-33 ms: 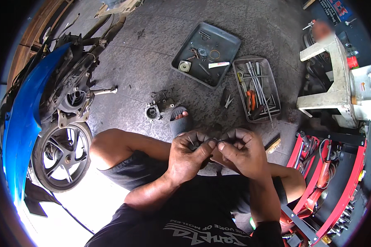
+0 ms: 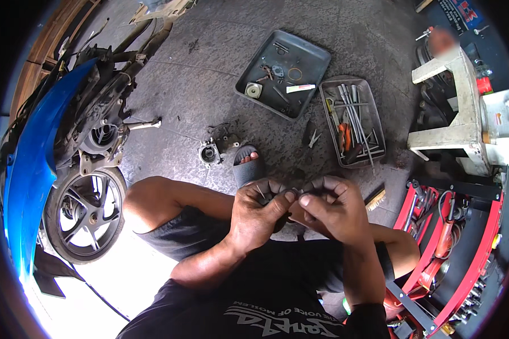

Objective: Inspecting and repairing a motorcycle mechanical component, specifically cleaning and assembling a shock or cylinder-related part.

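Observation:
My left hand [image 2: 257, 214] and my right hand [image 2: 336, 209] meet in front of my legs, fingertips pinched on a small dark part [image 2: 296, 196], mostly hidden by the fingers. A thin metal piece [image 2: 261, 191] pokes out among the left hand's fingers. Beyond my sandalled foot [image 2: 246, 164] lies a metal carburetor body [image 2: 209, 151] on the floor. A grey tray [image 2: 283, 43] holds small parts, a gasket and a white tube [image 2: 300, 88]. To its right another tray [image 2: 324, 90] holds long sockets, bars and orange-handled tools; loose pliers [image 2: 313, 139] lie beside it.
At left stands a motorcycle with a blue panel [image 2: 34, 164] and a black-tyred wheel [image 2: 59, 189]. At right are a white wooden stand [image 2: 464, 118], a red tool cart [image 2: 475, 271] with tools and a brush [image 2: 376, 199] on the floor.

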`<state>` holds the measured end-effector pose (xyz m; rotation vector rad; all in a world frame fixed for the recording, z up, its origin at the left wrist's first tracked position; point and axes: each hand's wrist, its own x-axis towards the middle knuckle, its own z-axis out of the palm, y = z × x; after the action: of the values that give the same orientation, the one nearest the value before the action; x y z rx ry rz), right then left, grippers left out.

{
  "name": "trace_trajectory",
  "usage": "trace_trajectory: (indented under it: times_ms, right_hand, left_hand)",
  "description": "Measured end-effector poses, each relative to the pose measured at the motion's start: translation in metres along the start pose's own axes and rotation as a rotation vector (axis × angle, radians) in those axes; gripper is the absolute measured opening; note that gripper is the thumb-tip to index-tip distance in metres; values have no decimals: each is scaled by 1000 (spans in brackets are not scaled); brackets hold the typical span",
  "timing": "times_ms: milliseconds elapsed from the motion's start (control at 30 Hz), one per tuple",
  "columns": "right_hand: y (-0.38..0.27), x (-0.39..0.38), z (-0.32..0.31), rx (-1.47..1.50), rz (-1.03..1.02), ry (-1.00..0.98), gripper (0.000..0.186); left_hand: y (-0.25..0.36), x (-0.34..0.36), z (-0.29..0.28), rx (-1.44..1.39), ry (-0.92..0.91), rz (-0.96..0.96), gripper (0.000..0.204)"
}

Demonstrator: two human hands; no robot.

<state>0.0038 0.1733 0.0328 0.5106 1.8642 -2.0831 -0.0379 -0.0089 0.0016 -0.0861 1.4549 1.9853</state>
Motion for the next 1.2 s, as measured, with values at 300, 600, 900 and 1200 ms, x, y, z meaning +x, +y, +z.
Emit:
trace_trajectory:
  times_ms: [300,600,900,1200]
  right_hand:
    - [7,0,-1,148,-82,49,15]
    - [10,2,6,45,-93,90,16]
    - [25,3,16,285,-69,151,17]
    - [25,3,7,207,-4,118,16]
  left_hand:
    - [6,1,2,25,76,-8,8]
    - [-5,6,-3,132,-18,196,9]
    - [-12,2,5,-120,57,80,12]
    - [-9,5,3,-85,121,-32,10]
